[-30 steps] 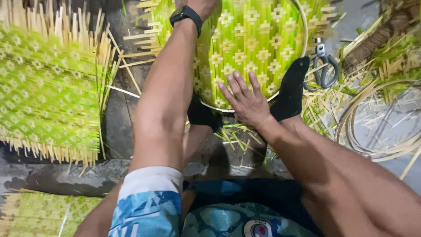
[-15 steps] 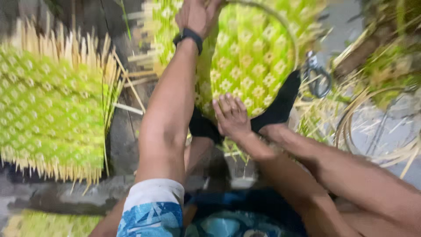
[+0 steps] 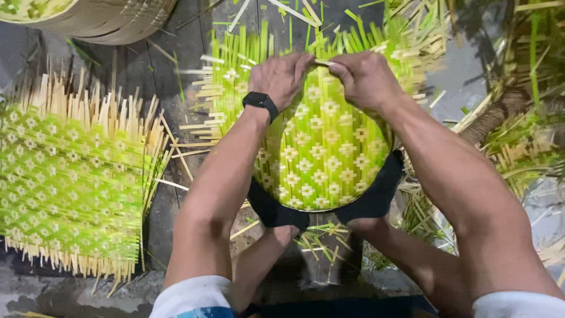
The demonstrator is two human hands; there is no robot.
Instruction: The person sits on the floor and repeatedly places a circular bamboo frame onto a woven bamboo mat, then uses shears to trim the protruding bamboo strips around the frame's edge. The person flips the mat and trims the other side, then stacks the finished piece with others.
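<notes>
A round green woven bamboo mat [image 3: 321, 147] lies in front of me, set in a thin hoop and pinned at its near edge by my two feet in black socks [image 3: 276, 209]. My left hand [image 3: 281, 75], with a black watch on the wrist, grips the far rim of the mat. My right hand [image 3: 365, 76] grips the same rim right beside it, and a pale bamboo strip [image 3: 321, 62] shows between the two hands. Loose green strip ends [image 3: 253, 47] stick out past the rim.
A second green woven mat [image 3: 70, 176] with pale strip ends lies flat on the left. A woven basket [image 3: 112, 17] sits at the top left. Loose bamboo strips, hoops and a coarse rope [image 3: 494, 112] clutter the right side on the wet dark floor.
My view has tipped forward. My right hand left the middle of the mat and went up to the far rim beside my left hand, which stayed on the rim.
</notes>
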